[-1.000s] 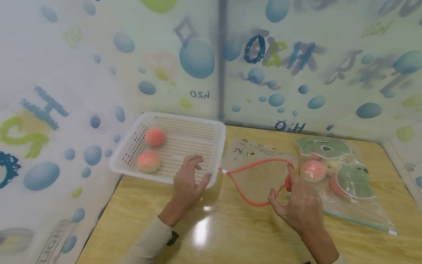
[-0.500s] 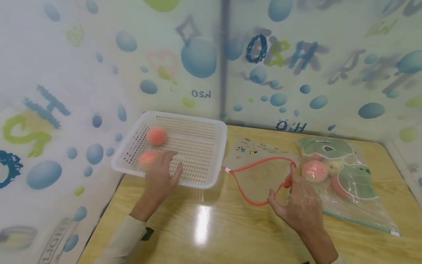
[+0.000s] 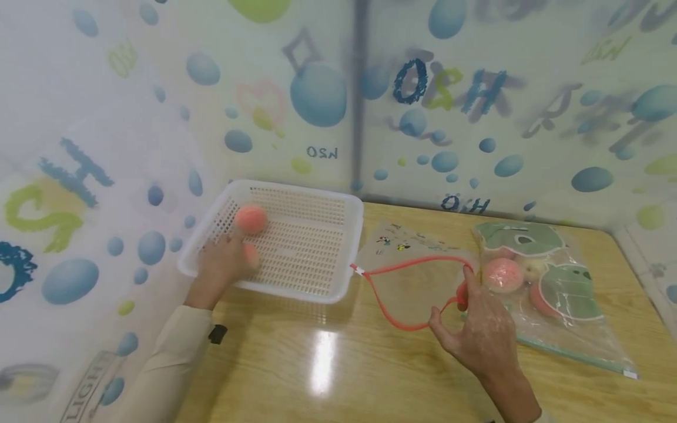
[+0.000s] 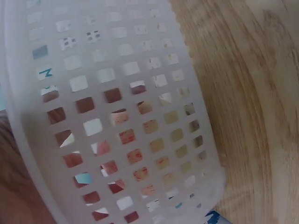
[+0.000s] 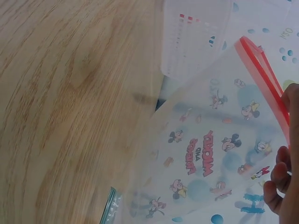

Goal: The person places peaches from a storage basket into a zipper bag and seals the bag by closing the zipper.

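My left hand (image 3: 222, 261) is inside the white basket (image 3: 296, 295), its fingers curled around the nearer of two pink-and-yellow peaches (image 3: 251, 258); motion blurs the fingertips. Through the basket's holes in the left wrist view, that peach (image 4: 135, 156) shows with darker patches of hand around it. The other peach (image 3: 251, 219) lies just behind. Over the table, my right hand (image 3: 483, 326) grips the red rim of a clear zip bag (image 3: 418, 282), whose mouth gapes toward the basket. Cartoon figures are printed on this bag (image 5: 201, 154) in the right wrist view.
A second clear zip bag (image 3: 573, 335) with green printed shapes lies on the right, holding several pink and yellowish fruits (image 3: 502, 274). The wooden table (image 3: 296, 364) meets patterned walls (image 3: 328, 158) at the back and left.
My left hand has moved left from the basket's right side to the nearer peach, which it now partly covers. My right hand and the red-rimmed bag have barely moved.
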`<act>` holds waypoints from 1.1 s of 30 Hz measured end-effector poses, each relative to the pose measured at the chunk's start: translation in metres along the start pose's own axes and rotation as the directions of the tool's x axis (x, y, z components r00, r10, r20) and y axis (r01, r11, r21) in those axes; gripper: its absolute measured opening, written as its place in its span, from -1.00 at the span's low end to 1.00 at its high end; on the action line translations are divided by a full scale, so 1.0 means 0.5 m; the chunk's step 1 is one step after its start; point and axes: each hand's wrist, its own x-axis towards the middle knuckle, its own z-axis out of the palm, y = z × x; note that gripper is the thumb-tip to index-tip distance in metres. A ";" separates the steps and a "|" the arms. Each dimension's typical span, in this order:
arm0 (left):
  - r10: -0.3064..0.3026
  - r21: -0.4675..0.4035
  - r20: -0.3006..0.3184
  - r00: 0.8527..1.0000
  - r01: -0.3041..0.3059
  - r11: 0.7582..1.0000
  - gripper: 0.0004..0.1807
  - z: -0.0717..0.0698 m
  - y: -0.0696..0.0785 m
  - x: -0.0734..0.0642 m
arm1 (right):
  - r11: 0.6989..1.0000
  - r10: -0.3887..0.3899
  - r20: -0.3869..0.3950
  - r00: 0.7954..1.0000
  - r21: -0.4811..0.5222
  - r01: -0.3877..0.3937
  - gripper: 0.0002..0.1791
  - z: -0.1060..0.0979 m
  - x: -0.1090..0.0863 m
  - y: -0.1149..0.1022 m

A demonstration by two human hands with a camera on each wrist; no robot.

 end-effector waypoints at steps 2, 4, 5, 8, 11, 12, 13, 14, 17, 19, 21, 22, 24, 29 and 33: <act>-0.013 -0.010 0.029 0.999 0.014 1.000 0.00 0.000 -0.009 0.001 | 1.000 -0.003 0.006 1.000 0.000 0.003 -0.10 -0.001 0.000 -0.001; -0.015 -0.016 0.037 0.999 0.016 1.000 0.04 0.000 -0.012 0.002 | 1.000 -0.006 0.006 1.000 0.006 0.006 -0.10 -0.002 -0.001 -0.002; -0.019 -0.015 0.041 0.999 0.019 1.000 0.04 0.000 -0.013 0.003 | 1.000 -0.007 0.005 1.000 0.009 0.007 -0.10 -0.002 -0.001 -0.002; -0.026 -0.002 0.048 0.998 0.026 1.000 0.03 -0.001 -0.014 0.003 | 1.000 -0.006 0.014 1.000 0.010 0.006 -0.10 -0.002 -0.003 -0.001; -0.036 0.015 0.055 0.998 0.036 0.999 0.02 -0.002 -0.014 0.002 | 1.000 -0.005 0.017 1.000 0.012 0.004 -0.12 -0.002 -0.004 -0.001; -0.035 0.019 0.052 0.998 0.035 0.999 0.00 -0.003 -0.014 0.002 | 1.000 -0.004 0.015 1.000 0.013 0.004 -0.13 -0.001 -0.004 0.000; -0.034 0.020 0.048 0.998 0.033 0.999 -0.03 -0.003 -0.014 0.002 | 1.000 -0.005 0.012 1.000 0.015 0.005 -0.14 -0.001 -0.004 0.001; -0.031 0.021 0.043 0.999 0.030 0.999 -0.08 -0.003 -0.014 0.002 | 1.000 -0.007 0.003 1.000 0.019 0.007 -0.15 0.000 -0.003 0.001; -0.019 0.026 0.017 1.000 0.018 0.999 -0.24 -0.003 -0.014 0.002 | 1.000 -0.006 -0.009 1.000 0.025 0.006 -0.16 0.003 -0.003 0.003; -0.013 0.025 0.005 1.000 0.013 1.000 -0.32 -0.002 -0.015 0.002 | 1.000 -0.011 -0.010 1.000 0.025 0.011 -0.16 0.004 -0.001 0.003; -0.011 0.025 -0.008 1.000 0.011 1.000 -0.36 0.000 -0.014 0.002 | 0.999 -0.015 -0.007 1.000 0.029 0.015 -0.17 0.005 -0.001 0.003; -0.010 0.024 -0.016 1.000 0.010 1.000 -0.40 0.001 -0.014 0.002 | 0.999 -0.020 -0.005 1.000 0.030 0.020 -0.18 0.005 0.000 0.004; -0.008 0.018 -0.037 0.999 0.009 1.000 -0.45 0.004 -0.014 0.002 | 0.999 -0.022 -0.002 1.000 0.032 0.022 -0.20 0.005 0.001 0.004; -0.001 0.017 -0.121 0.993 0.003 1.000 -0.62 0.011 -0.008 0.000 | 0.999 -0.016 0.013 1.000 0.038 0.015 -0.21 0.007 0.001 0.003; 0.030 0.008 -0.222 0.975 -0.029 1.000 -0.71 0.018 -0.001 -0.004 | 0.998 -0.030 0.006 1.000 0.052 0.030 -0.21 0.009 0.000 0.004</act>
